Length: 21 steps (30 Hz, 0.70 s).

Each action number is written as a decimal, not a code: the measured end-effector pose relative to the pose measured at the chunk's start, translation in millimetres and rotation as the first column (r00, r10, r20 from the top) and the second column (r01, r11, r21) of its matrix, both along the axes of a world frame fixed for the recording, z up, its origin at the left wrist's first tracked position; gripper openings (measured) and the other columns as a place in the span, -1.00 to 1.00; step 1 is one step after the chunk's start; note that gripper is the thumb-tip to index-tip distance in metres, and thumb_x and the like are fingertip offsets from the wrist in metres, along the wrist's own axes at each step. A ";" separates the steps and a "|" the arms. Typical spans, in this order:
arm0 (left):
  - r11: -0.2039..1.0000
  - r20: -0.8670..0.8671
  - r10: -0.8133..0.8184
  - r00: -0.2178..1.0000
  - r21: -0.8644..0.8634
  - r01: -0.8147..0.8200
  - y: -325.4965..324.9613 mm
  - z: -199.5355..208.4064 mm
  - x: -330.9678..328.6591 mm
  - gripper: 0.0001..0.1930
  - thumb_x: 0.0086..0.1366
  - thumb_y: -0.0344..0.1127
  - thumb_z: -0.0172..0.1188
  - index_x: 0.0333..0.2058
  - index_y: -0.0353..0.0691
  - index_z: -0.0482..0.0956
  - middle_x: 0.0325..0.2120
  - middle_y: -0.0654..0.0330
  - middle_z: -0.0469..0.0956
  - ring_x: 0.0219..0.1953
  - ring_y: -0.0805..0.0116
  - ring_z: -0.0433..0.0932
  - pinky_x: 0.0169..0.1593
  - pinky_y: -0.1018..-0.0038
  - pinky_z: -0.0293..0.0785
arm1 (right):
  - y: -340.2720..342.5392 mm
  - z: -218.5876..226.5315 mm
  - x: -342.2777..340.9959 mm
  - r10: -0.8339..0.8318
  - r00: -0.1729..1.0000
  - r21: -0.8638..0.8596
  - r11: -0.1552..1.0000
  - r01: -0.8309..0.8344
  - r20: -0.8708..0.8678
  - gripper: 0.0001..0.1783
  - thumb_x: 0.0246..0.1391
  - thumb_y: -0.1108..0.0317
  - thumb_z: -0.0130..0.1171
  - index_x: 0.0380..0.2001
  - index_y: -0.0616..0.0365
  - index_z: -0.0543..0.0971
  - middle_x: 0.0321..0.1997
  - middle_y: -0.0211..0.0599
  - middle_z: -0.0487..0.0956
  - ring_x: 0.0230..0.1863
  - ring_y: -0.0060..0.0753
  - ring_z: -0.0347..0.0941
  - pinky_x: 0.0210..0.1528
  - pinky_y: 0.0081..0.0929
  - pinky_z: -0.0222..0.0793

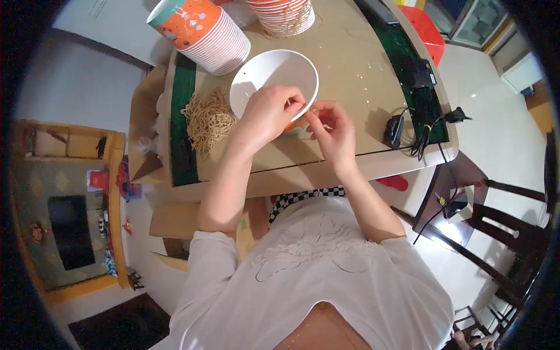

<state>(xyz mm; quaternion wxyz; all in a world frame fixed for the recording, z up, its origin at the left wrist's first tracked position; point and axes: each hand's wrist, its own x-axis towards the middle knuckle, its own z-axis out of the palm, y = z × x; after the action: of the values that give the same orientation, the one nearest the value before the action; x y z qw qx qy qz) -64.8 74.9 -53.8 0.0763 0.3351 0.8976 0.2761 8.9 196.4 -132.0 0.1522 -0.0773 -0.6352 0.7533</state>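
A paper bucket point(280, 65), white inside with some orange and green outside, is tilted so its mouth faces me at the table's near side. Across its opening reaches my left hand point(273, 109), fingers closed at the right part of the rim. Just right of that rim, my right hand point(333, 135) has thumb and forefinger pinched together close to the left fingertips. Whatever is between them is too small to make out. A tangled heap of thin tan cords point(210, 121) lies left of the bucket.
A tall stack of orange paper buckets point(201, 36) leans at the far left. Beyond the bucket, another stack point(283, 16) has tan cords draped on it. Black adapters point(394, 130) with cables lie on the table's point(350, 64) right side. A red stool point(424, 34) stands past its far right edge.
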 end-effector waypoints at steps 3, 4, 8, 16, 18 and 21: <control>0.989 0.039 0.129 0.991 0.069 -0.132 -2.8 0.9 5.1 -0.92 0.12 -0.39 0.12 -0.45 -0.27 0.54 -0.47 0.09 0.53 -0.41 0.10 0.52 -0.33 0.30 0.41 | 7.2 14.3 2.6 0.002 0.999 0.027 1.000 -0.001 -0.041 -0.79 0.14 0.42 0.10 -0.16 0.25 0.51 -0.45 -0.36 0.55 -0.50 -0.66 0.46 -0.51 -0.69 0.38; 0.987 -0.041 0.114 0.993 0.119 -0.108 -2.8 2.5 7.2 -0.93 0.12 -0.42 0.15 -0.42 -0.27 0.55 -0.45 0.10 0.54 -0.42 0.19 0.53 -0.35 0.37 0.43 | 12.3 16.9 -0.2 0.014 0.999 0.042 0.999 -0.012 -0.043 -0.79 0.14 0.42 0.10 -0.16 0.25 0.51 -0.45 -0.36 0.55 -0.50 -0.66 0.46 -0.51 -0.69 0.38; 0.976 -0.240 0.115 0.964 0.209 -0.064 -2.4 6.5 17.1 -0.94 0.11 -0.45 0.18 -0.41 -0.28 0.55 -0.44 0.13 0.53 -0.40 0.24 0.54 -0.34 0.42 0.44 | 19.7 28.9 -15.1 0.205 0.978 0.228 0.951 -0.208 0.035 -0.86 0.13 0.44 0.10 -0.27 0.28 0.52 -0.55 -0.36 0.56 -0.58 -0.66 0.43 -0.57 -0.66 0.35; 0.874 -0.314 0.369 0.875 0.437 -0.211 -2.1 -39.1 79.9 -0.77 0.05 -0.46 0.23 -0.31 -0.15 0.41 -0.42 0.19 0.44 -0.36 0.15 0.47 -0.37 0.30 0.44 | 11.1 27.0 -27.0 0.203 0.977 0.182 0.960 -0.213 0.072 -0.88 0.10 0.44 0.13 -0.42 0.30 0.52 -0.59 -0.35 0.55 -0.61 -0.67 0.42 -0.59 -0.69 0.35; 0.845 -0.147 0.394 0.907 0.446 -0.294 3.7 -48.4 97.3 -0.71 0.06 -0.44 0.24 -0.23 -0.15 0.38 -0.37 0.19 0.47 -0.32 0.16 0.50 -0.33 0.34 0.47 | 13.0 31.1 -24.6 0.238 0.964 0.143 0.956 -0.255 0.121 -0.87 0.09 0.43 0.15 -0.42 0.30 0.52 -0.57 -0.34 0.56 -0.61 -0.65 0.43 -0.58 -0.69 0.37; 0.812 -0.187 0.444 0.876 0.496 -0.306 3.4 -52.3 99.5 -0.64 0.03 -0.46 0.26 -0.19 -0.17 0.36 -0.32 0.17 0.47 -0.24 0.17 0.49 -0.30 0.35 0.49 | 7.9 29.0 -19.7 0.221 0.971 0.163 0.959 -0.233 0.090 -0.86 0.08 0.42 0.16 -0.40 0.31 0.52 -0.55 -0.30 0.57 -0.60 -0.63 0.45 -0.56 -0.68 0.39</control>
<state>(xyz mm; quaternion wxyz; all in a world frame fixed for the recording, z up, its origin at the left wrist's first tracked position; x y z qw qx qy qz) 34.7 78.3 -106.0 -0.1949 0.1948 0.8580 0.4335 -10.8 204.4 -103.1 0.0484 -0.0172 -0.7075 0.7048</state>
